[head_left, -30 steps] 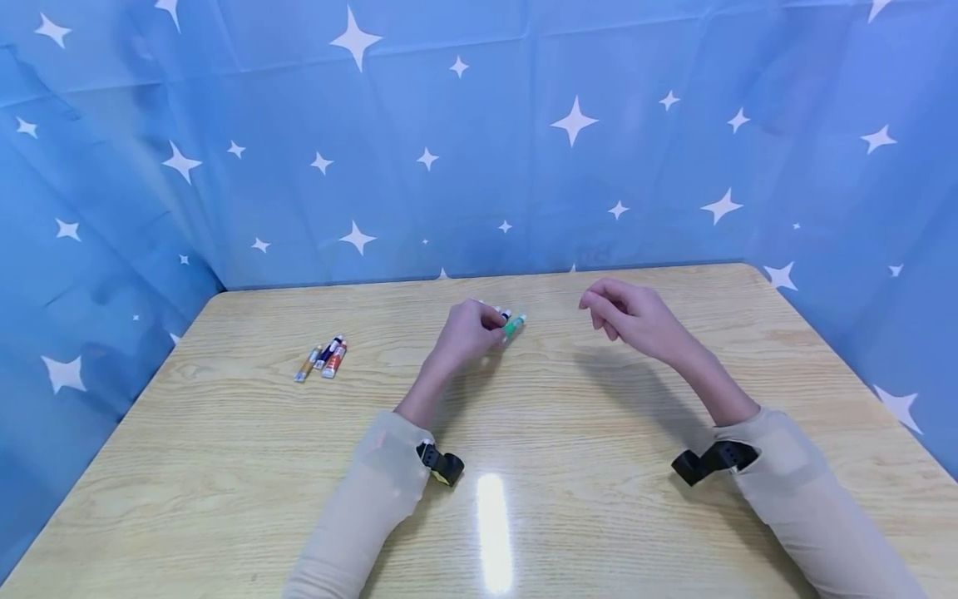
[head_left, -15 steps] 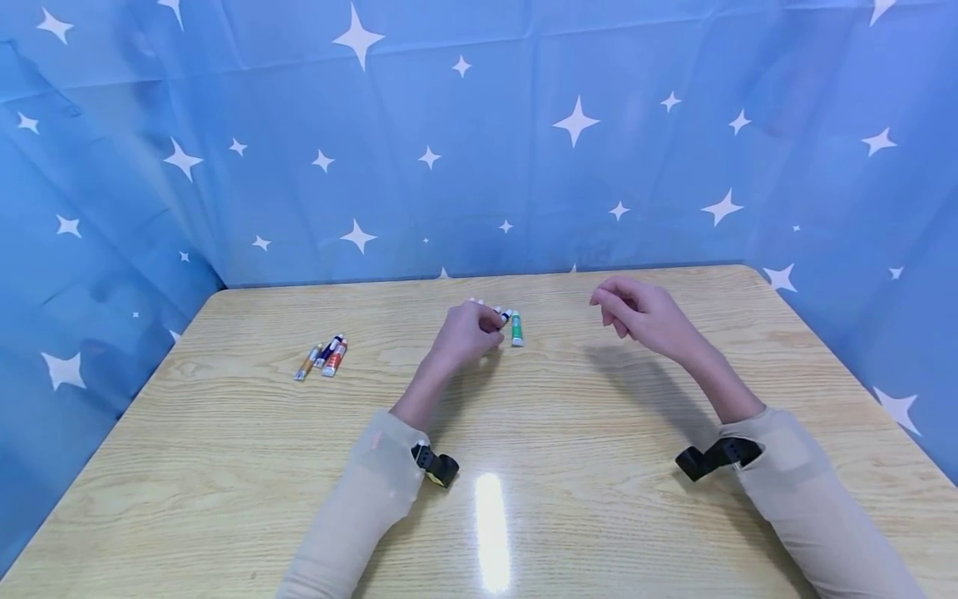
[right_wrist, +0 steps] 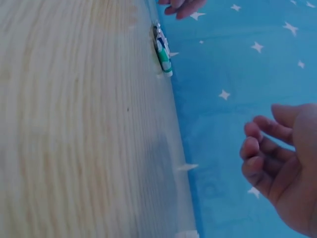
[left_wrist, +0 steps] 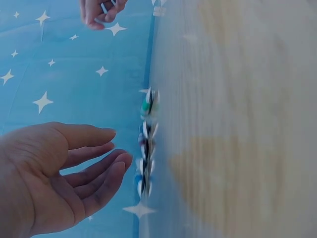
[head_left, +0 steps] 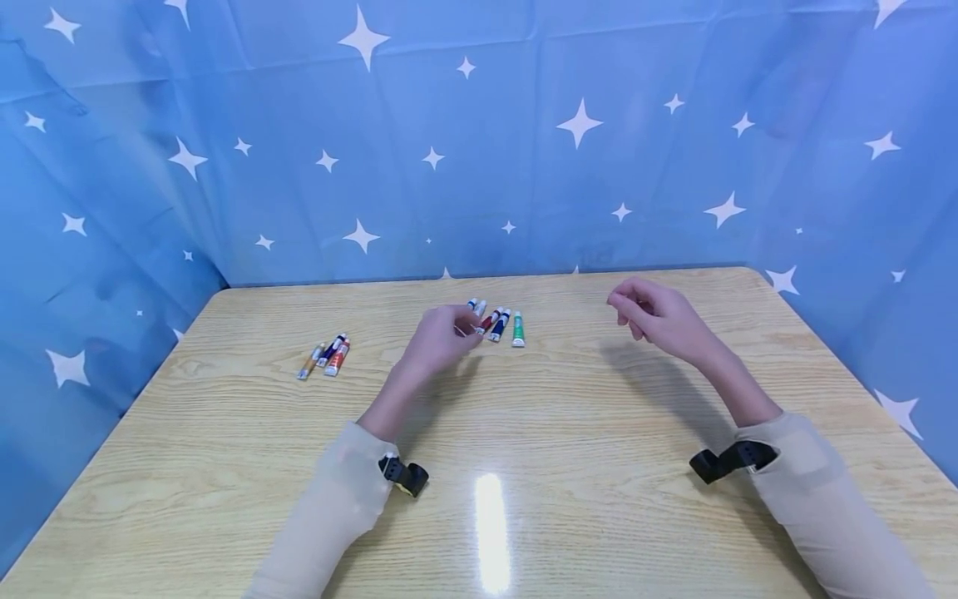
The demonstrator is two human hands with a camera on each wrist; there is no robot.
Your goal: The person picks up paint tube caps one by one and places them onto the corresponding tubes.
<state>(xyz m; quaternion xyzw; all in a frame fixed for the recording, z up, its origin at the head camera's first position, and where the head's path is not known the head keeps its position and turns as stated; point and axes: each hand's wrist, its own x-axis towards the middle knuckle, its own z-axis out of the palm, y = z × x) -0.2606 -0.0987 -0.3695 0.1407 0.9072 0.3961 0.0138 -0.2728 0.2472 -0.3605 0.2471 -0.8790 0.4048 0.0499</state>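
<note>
Small paint tubes lie in a row near the far edge of the table. At its right end is a green paint tube (head_left: 519, 329), beside a dark blue paint tube (head_left: 500, 325) and a dark red one. Paler and blue tubes further left are partly hidden by my left hand (head_left: 440, 339). In the left wrist view that hand (left_wrist: 64, 178) holds nothing, its fingers gently bent and the thumb apart. My right hand (head_left: 662, 318) hovers above the table, right of the row. The right wrist view shows its fingers (right_wrist: 252, 146) loosely curled, holding nothing.
A second cluster lies to the left: an ochre tube (head_left: 310, 362), a dark purple-blue tube (head_left: 332, 350) and an orange-red tube (head_left: 338, 358). Behind the wooden table (head_left: 584, 516) hangs a blue curtain (head_left: 509, 183) with white stars.
My left hand let go of the green tube, which now lies straighter at the row's end. That hand then drew back left, uncovering more tubes. My right hand drifted slightly right.
</note>
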